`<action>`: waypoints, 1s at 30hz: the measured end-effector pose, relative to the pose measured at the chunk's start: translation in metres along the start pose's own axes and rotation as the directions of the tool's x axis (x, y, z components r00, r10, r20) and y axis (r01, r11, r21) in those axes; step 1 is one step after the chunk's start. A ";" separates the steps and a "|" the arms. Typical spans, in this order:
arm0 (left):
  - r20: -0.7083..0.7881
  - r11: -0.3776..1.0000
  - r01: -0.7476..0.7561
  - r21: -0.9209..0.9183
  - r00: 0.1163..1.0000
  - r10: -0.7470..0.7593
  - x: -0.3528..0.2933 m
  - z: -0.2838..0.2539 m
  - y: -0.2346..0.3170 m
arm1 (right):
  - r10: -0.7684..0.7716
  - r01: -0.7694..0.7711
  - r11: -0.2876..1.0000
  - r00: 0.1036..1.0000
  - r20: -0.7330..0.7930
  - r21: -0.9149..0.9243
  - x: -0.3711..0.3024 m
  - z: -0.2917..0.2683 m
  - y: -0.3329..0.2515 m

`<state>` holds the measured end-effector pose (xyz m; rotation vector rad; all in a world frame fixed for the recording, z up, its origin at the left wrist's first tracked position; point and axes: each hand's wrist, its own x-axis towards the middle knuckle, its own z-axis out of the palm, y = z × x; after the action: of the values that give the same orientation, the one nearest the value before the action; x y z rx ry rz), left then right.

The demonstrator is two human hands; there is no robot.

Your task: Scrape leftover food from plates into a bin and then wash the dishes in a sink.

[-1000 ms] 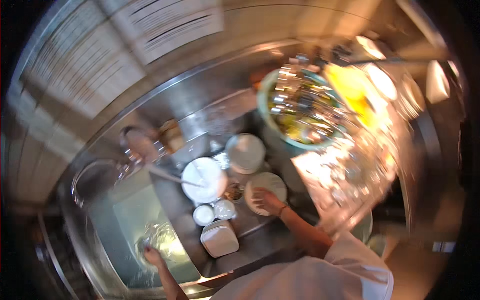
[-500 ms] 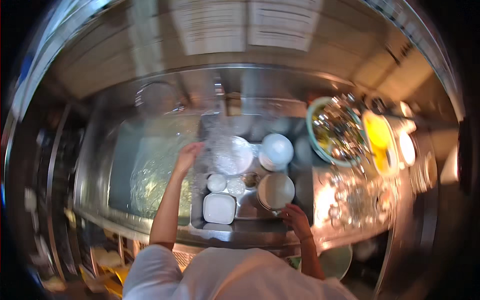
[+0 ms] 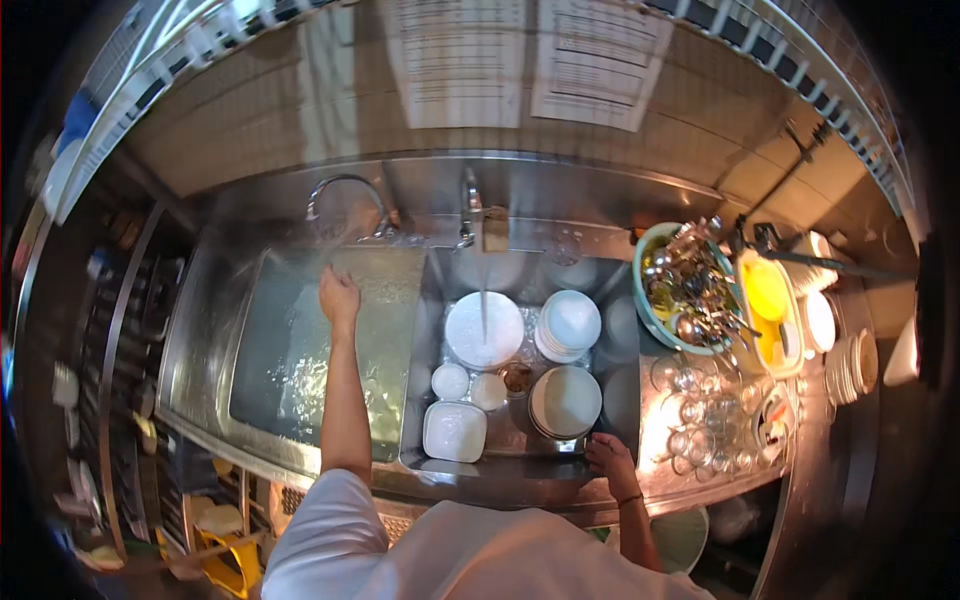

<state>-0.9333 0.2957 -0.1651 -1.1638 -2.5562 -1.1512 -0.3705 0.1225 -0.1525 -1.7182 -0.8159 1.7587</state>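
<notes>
My left hand (image 3: 340, 296) is over the water-filled left basin (image 3: 290, 330), its fingers loosely bent with nothing seen in them. My right hand (image 3: 609, 460) is at the front right edge of the right basin (image 3: 520, 455), fingers partly bent and holding nothing I can see. Just beyond it stands a stack of round bowls (image 3: 566, 402). Another white stack (image 3: 570, 322) sits behind. Water runs from the middle tap (image 3: 468, 205) onto a large white plate (image 3: 484, 328). A square white dish (image 3: 455, 431), two small white bowls (image 3: 450, 381) and a brown-looking cup (image 3: 516, 378) share this basin.
A curved tap (image 3: 350, 185) rises behind the left basin. On the right counter are a teal tub (image 3: 645, 300) heaped with cutlery, a pale tray (image 3: 790, 345) with something yellow, several glasses (image 3: 700, 440) and stacked dishes (image 3: 848, 370). A wire rack (image 3: 800, 85) hangs above.
My left hand has moved left, away from the splashing over the plates. The splash has become a narrow stream. My right hand has shifted slightly off the bowl stack. The view has shifted too.
</notes>
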 end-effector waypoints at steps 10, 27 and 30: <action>0.689 -0.030 0.693 -0.720 0.710 -0.147 0.091 0.138 -0.074 | -0.162 0.288 0.892 0.923 -0.350 0.347 -0.042 -0.082 0.000; 0.691 0.719 0.007 -0.695 0.280 0.666 -0.304 0.027 0.288 | -0.828 0.153 0.523 0.326 -0.457 -0.838 -0.016 -0.362 -0.127; 0.566 0.568 0.056 -0.821 0.207 0.798 -0.388 0.040 0.424 | -0.809 0.088 0.376 0.516 -0.281 -0.923 -0.018 -0.349 -0.134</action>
<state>-0.3632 0.2662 -0.0878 -3.4292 -1.6774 -1.6189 -0.0254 0.2158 -0.0416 -2.0916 -1.7117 0.0235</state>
